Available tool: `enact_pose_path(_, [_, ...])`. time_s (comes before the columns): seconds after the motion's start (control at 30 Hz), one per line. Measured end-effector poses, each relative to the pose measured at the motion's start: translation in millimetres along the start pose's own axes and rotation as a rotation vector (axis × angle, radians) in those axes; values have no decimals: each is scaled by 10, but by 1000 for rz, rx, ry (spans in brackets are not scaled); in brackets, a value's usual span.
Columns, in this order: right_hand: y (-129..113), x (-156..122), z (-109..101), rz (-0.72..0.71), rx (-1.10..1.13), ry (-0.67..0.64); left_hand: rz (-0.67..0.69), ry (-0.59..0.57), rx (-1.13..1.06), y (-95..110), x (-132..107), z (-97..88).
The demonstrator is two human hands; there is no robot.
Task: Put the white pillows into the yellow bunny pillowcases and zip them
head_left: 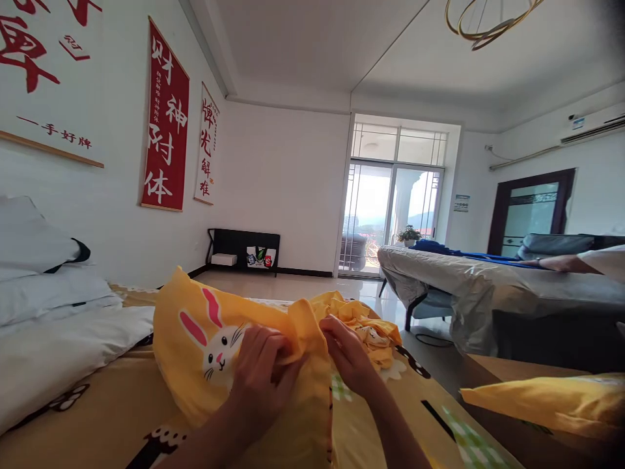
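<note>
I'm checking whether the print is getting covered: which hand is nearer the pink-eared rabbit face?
Left. The left hand is right beside the rabbit face, overlapping its edge in this view; the right hand is farther off, at the opposite edge of the yellow cloth.

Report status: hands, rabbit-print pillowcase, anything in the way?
Left hand and right hand pinching the yellow rabbit-print pillowcase. Pillowcase bunched between them. Crumpled yellow cloth just beyond right hand, not blocking it.

1. The view is taken from the person's head, facing forward over the patterned sheet point(107, 391).
2. The left hand point(263, 365) and right hand point(349, 355) are seen close by, low in frame.
3. The glazed door point(368, 218) is framed well beyond.
</note>
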State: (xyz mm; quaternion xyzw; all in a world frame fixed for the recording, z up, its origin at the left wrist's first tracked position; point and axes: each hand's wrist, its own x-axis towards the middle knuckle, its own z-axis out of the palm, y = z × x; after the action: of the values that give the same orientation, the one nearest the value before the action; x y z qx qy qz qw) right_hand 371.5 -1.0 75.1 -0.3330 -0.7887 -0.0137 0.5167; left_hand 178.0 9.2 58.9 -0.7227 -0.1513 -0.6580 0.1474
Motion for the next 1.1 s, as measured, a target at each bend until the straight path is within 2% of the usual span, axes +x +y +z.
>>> enact_pose_path(0.17, [-65, 171, -196, 20, -49, -135, 47, -19, 82, -63, 23, 1])
enact_pose_path(0.27, [9, 180, -212, 131, 81, -191, 44, -12, 69, -84, 49, 55])
enact_pose_path(0.4, [228, 103, -151, 267, 347, -108, 44, 0, 58, -80, 89, 151])
enact_pose_path(0.53, [388, 76, -147, 315, 439, -59, 61, -25, 77, -81, 141, 216])
enact_pose_path(0.67, [448, 71, -155, 303, 391, -50, 75, -17, 67, -92, 170, 215])
enact_pose_path(0.83, [391, 11, -39, 284, 356, 84, 74, 2, 24, -116, 116, 189])
enact_pose_path(1.0, [170, 15, 106, 168, 167, 35, 49, 15, -10, -159, 12, 189])
enact_pose_path(1.1, [102, 3, 150, 178, 167, -3, 62, -29, -21, -204, 26, 76])
